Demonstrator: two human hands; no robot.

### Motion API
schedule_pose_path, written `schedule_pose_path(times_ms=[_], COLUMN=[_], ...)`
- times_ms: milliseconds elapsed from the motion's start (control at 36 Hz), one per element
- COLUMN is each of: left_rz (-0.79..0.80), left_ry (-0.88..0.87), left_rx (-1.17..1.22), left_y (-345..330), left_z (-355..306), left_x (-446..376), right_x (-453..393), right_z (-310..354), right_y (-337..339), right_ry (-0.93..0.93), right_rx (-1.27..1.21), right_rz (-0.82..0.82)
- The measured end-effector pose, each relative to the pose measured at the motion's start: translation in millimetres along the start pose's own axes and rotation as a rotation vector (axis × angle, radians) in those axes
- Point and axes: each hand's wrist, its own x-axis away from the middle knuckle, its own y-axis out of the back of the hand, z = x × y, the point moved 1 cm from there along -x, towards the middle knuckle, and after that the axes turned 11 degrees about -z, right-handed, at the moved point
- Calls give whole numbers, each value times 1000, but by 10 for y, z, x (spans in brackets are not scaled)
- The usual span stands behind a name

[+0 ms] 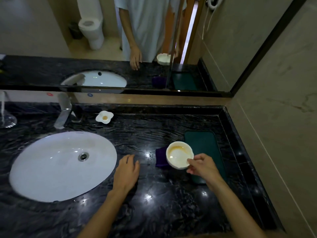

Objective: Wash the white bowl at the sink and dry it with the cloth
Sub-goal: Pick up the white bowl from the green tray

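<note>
Head view looks down on a dark marbled bench [154, 194] that runs from the left edge to a wall at the right, with a mirror [120, 40] along its back edge. Largest on it is the oval white sink [56, 169], sunk into the left half near the front edge, its metal drain [83, 156] open and the basin dry-looking. A chrome tap [63, 112] stands at the back edge behind the sink. Toward the right edge lies a dark green mat [204, 145], long side running front to back. Just left of the mat, a folded purple cloth [160, 157] rests flat on the bench, partly hidden by the bowl. The white bowl [179, 155] is above the cloth and the mat's left edge, tilted toward the camera, with a yellowish smear inside; whether it touches the cloth I cannot tell. The right hand [203, 166] has its grip closed on the bowl's near rim, thumb inside and fingers outside. The left hand [127, 170] lies palm down between sink and cloth, grip loose and holding nothing. A small white flower-shaped dish [104, 117] with a yellow spot sits near the back edge, right of the tap.
</note>
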Motion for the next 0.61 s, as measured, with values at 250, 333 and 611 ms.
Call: schedule_pose_path(times_ms=[250, 333, 611], left_rz=[188, 215, 322], left_ry=[428, 610, 724], left_rx=[585, 841, 1305], left_y=[276, 395, 929], left_z=[118, 196, 585], left_x=[139, 209, 334], right_x=[455, 570, 937], right_z=[39, 52, 165], right_y=[-556, -706, -1324], right_ry=[68, 88, 98], right_rx=[83, 107, 150], right_rz=[202, 242, 365])
